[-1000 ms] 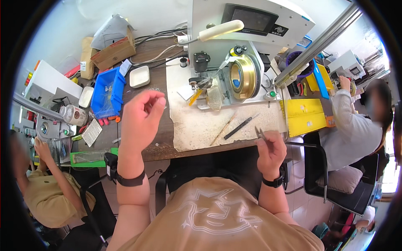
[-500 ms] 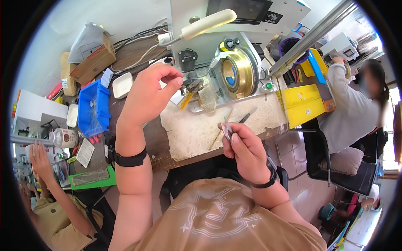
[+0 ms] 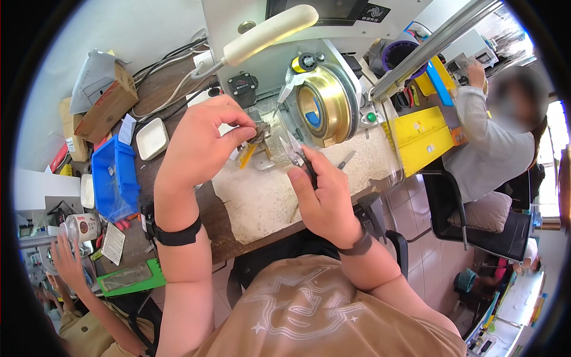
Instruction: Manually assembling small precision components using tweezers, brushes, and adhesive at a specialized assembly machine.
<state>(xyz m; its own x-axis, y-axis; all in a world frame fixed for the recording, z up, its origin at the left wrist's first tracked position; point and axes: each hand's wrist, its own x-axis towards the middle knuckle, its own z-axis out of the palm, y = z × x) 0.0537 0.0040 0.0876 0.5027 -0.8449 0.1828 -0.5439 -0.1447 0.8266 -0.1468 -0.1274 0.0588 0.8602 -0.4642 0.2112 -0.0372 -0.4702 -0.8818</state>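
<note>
My right hand [image 3: 324, 199] is closed around a pair of small thread snips [image 3: 295, 153]. Their pointed metal blades stand slightly apart and aim up toward the machine. At the machine's front, my left hand [image 3: 205, 140] pinches thumb against fingers beside a small metal fixture [image 3: 260, 132]; whatever lies in the pinch is too small to make out. A yellow strip [image 3: 247, 156] sits just below those fingertips. Right of the fixture is a brass-coloured ring [image 3: 324, 107] on the machine, with a small yellow spool [image 3: 303, 63] above it.
A white lamp [image 3: 270, 35] arches over the machine. On the worn pale mat [image 3: 250, 211] lies a craft knife [image 3: 346, 159]. A blue bin [image 3: 113, 178] and white dish [image 3: 153, 139] stand left. Co-workers sit at both sides; yellow panels [image 3: 422, 140] are at right.
My right hand has moved up and left with the snips, bringing the blades near the fixture. My left hand keeps its pinch there. The whole view has shifted slightly.
</note>
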